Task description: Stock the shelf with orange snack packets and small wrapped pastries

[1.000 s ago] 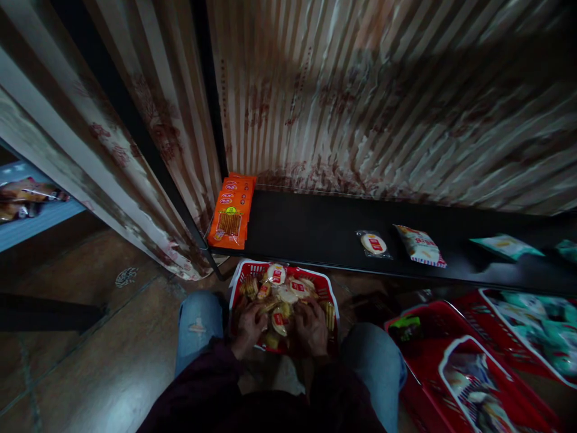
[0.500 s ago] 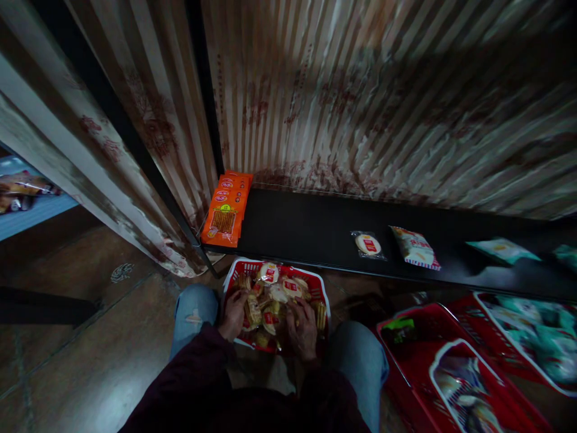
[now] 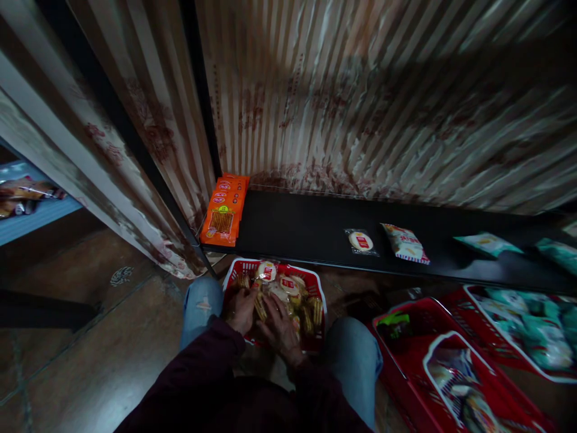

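A red basket full of small snack packets sits on the floor between my knees. Both my hands are down in it. My left hand is at the basket's left side with its fingers curled round a ridged biscuit packet. My right hand lies over the packets in the middle with its fingers spread. A low black shelf runs just beyond the basket.
A stack of orange packets stands at the shelf's left end. A round cracker packet, a white bag and green bags lie further right. More red baskets of goods stand at my right.
My right hand has slid left toward my left hand in the basket, and my left hand has closed on a ridged packet. The view has shifted slightly.
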Tool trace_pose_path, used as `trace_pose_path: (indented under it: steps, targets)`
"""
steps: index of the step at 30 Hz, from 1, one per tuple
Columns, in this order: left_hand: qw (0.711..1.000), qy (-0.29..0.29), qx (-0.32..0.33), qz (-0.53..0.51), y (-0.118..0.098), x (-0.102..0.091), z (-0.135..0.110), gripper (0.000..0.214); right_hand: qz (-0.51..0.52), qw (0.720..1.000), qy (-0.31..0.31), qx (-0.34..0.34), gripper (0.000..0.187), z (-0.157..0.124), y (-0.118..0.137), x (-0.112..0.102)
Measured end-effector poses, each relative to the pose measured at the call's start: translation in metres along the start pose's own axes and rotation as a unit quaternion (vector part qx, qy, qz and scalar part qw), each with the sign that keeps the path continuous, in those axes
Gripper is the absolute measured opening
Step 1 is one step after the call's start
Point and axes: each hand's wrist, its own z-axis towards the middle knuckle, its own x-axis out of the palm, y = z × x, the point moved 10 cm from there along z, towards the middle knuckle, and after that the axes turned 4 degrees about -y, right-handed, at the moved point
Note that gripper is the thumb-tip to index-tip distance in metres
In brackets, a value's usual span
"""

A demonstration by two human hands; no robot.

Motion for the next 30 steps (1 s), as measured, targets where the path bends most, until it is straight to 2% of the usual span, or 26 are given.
trace_pose_path:
  steps: [4, 7, 10, 13, 18, 23, 26, 28, 30]
  targets:
    - [0.994, 0.022, -0.035, -0.098, -0.007, 0.003, -0.013, 0.040, 0.047, 0.997, -0.042, 0.035, 0.046, 0.001, -0.002, 0.006]
    - [0.990, 0.058, -0.074, -0.106, -0.009, 0.008, -0.021, 0.035, 0.096, 0.988, -0.058, 0.104, 0.045, -0.002, -0.015, 0.007]
    - [0.989, 0.073, -0.086, -0.100, -0.011, 0.007, -0.026, 0.027, 0.169, 0.965, -0.067, 0.188, 0.050, -0.007, -0.033, 0.007]
    - [0.986, 0.104, -0.087, -0.099, -0.013, 0.011, -0.029, 0.023, 0.258, 0.923, -0.086, 0.273, 0.058, -0.014, -0.052, 0.008]
    - [0.978, 0.154, -0.110, -0.090, -0.006, 0.014, -0.034, 0.022, 0.400, 0.810, -0.092, 0.420, 0.056, -0.035, -0.071, 0.022]
    - [0.967, 0.184, -0.145, -0.101, 0.005, 0.012, -0.036, 0.018, 0.466, 0.758, -0.110, 0.443, 0.042, -0.040, -0.068, 0.024]
    - [0.961, 0.202, -0.147, -0.115, 0.007, 0.015, -0.036, 0.017, 0.496, 0.733, -0.106, 0.454, 0.042, -0.039, -0.067, 0.027]
    - [0.962, 0.199, -0.142, -0.122, 0.009, 0.015, -0.033, 0.018, 0.487, 0.734, -0.112, 0.460, 0.044, -0.038, -0.068, 0.026]
    - [0.965, 0.188, -0.134, -0.126, 0.011, 0.013, -0.029, 0.018, 0.464, 0.749, -0.125, 0.457, 0.045, -0.038, -0.068, 0.022]
